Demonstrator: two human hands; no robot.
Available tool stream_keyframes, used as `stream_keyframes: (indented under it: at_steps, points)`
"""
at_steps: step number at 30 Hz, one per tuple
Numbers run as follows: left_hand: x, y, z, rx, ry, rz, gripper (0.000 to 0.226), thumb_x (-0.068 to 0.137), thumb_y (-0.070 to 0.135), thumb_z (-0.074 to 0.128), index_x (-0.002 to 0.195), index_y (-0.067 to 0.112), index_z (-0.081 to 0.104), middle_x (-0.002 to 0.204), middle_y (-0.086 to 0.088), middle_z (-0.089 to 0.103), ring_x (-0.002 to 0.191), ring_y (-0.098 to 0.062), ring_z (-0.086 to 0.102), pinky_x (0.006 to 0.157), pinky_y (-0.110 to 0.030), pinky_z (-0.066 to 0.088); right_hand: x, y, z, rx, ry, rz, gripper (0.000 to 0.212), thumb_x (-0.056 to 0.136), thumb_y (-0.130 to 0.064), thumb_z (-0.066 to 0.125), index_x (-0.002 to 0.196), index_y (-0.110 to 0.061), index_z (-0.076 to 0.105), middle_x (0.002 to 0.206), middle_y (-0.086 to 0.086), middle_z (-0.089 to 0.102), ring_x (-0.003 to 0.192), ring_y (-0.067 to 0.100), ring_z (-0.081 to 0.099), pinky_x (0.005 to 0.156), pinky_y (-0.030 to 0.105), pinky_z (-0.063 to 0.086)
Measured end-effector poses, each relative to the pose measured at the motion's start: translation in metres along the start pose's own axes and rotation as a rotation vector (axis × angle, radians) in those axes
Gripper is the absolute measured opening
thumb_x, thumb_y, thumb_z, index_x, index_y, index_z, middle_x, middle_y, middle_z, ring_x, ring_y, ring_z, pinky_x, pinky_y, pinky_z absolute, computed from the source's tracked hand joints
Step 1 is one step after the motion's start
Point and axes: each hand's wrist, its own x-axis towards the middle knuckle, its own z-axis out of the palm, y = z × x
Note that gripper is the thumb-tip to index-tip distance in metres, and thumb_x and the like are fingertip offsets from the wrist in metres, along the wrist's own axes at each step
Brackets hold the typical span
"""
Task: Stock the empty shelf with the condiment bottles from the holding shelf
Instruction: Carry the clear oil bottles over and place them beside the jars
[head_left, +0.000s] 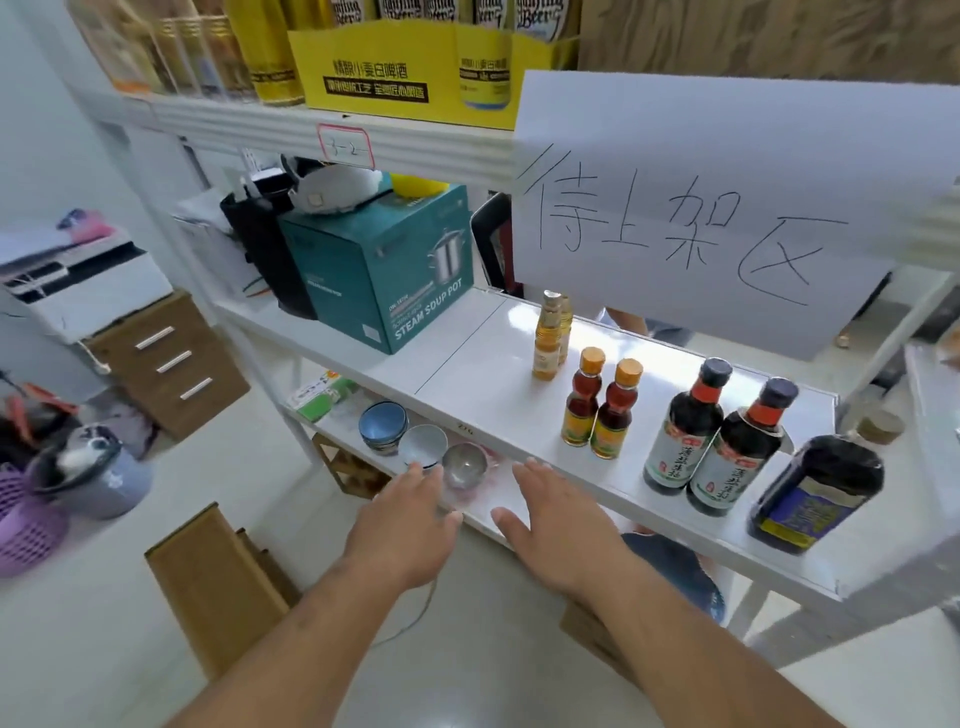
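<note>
Several condiment bottles stand on a white shelf. At the back are two pale amber bottles. In front of them stand two small orange-capped oil bottles. To the right are two dark soy sauce bottles with red neck labels. A squat dark bottle with a blue label stands at the far right. My left hand and my right hand hover open, palms down, just in front of the shelf's front edge. Both hands hold nothing and are left of the bottles.
A white paper sign with handwriting hangs above the bottles. A teal soup pot box sits on the shelf's left part. Bowls lie on the lower shelf. Beer cans and a yellow carton fill the top shelf. Cardboard boxes stand on the floor.
</note>
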Motion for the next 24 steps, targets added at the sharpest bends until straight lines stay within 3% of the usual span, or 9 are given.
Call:
stream_keyframes:
  at_steps: [7,16,24]
  points:
    - [0.043,0.004,-0.013,-0.01,-0.032,0.028,0.071,0.103,0.053,0.039,0.163,0.027,0.012,0.172,-0.001,0.004,0.158,-0.02,0.009,0.124,-0.041,0.021,0.041,0.004,-0.008,0.014,-0.004,0.035,0.072,0.104,-0.062,0.031,0.163,-0.024,0.016,0.172,-0.003,0.014,0.158,0.018,0.013,0.126,0.035,0.015]
    - [0.15,-0.032,-0.042,-0.051,-0.085,0.186,0.072,0.102,0.053,0.04,0.163,0.027,0.013,0.173,0.002,0.001,0.158,-0.021,0.007,0.124,-0.051,0.023,0.119,-0.014,-0.015,0.08,0.1,0.273,0.074,0.101,-0.066,0.033,0.163,-0.028,0.016,0.171,-0.008,0.018,0.156,0.018,0.02,0.125,0.04,0.025]
    - [0.232,-0.083,-0.051,0.0,-0.166,0.315,0.072,0.102,0.054,0.039,0.163,0.027,0.012,0.172,0.001,0.003,0.158,-0.022,0.009,0.125,-0.047,0.021,0.179,-0.051,0.009,0.109,0.159,0.482,0.075,0.101,-0.066,0.035,0.162,-0.026,0.018,0.169,-0.006,0.022,0.154,0.018,0.025,0.124,0.039,0.027]
